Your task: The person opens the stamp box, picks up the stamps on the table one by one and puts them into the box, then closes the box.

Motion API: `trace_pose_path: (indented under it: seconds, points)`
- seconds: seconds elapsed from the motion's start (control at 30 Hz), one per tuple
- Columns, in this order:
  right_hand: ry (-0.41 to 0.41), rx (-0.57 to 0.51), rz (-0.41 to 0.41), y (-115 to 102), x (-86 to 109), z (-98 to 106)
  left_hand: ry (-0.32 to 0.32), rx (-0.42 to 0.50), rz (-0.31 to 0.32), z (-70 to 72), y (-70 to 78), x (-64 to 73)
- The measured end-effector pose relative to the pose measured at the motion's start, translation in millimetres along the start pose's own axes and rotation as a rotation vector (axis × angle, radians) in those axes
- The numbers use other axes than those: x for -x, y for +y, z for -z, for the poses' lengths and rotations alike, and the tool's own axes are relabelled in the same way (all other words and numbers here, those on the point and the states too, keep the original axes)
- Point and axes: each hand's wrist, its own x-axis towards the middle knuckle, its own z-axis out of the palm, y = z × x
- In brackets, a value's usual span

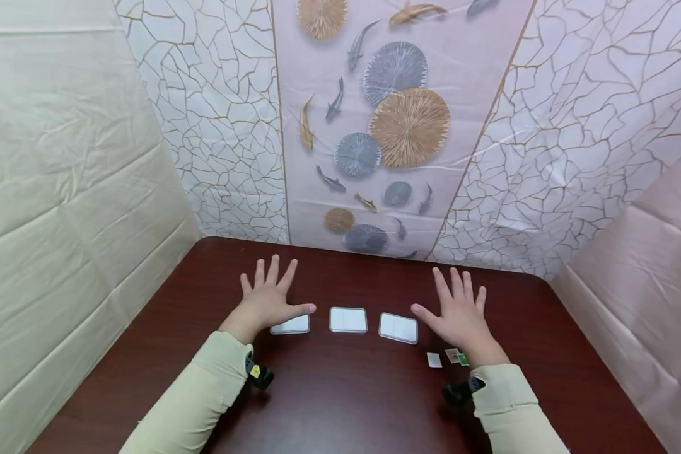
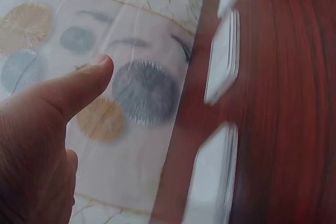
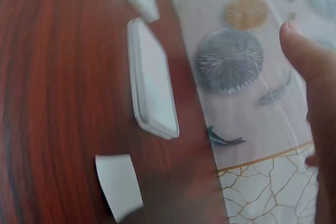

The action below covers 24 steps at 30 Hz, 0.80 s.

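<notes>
Head view showed the left hand (image 1: 267,307) released, its fingers straight and fanned away from the person, its thumb stretched out toward the right hand (image 1: 458,317). Directly below that thumb lay the left case (image 1: 292,326), a flat white rectangle with rounded corners, partly covered by the hand. Whether thumb and case touched could not be told from above, though the left wrist camera showed the thumb apart from the row of cases. A little beyond the thumb's tip, on the side facing the right hand, lay the middle case (image 1: 348,320), flat and roughly midway between both hands.

The right hand was likewise released, fingers spread and pointing away from the person, thumb angled toward the left hand. Just beside that thumb, on its inner side, lay the right case (image 1: 398,328), turned slightly askew; the right wrist camera showed its clear layered edge, with the thumb apart from it. Nearer the person, below the right thumb, lay a small white square (image 1: 434,360). Closer to the right wrist sat a small beige piece (image 1: 452,355) and a green piece (image 1: 463,359), the two meeting or overlapping.

Under both hands stretched the dark red-brown table (image 1: 340,391). Past the fingertips, beyond its far edge, hung a patterned cloth (image 1: 312,189) with fish and round leaf shapes.
</notes>
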Motion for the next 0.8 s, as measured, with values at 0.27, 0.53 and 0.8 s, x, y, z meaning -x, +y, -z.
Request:
trace_pose_path:
  seconds: [0.27,0.53,0.8]
  points:
    - [0.332,-0.1,0.221,7,3.7,-25,0.1,0.063,-0.173,-48.0,47.7,-14.1]
    - [0.322,-0.145,0.221,10,11.8,-56,0.06,0.118,-0.28,-84.6,94.1,-27.9]
    - [0.194,-0.091,0.205,15,12.6,-68,0.02,0.068,-0.239,-105.7,111.3,-41.7]
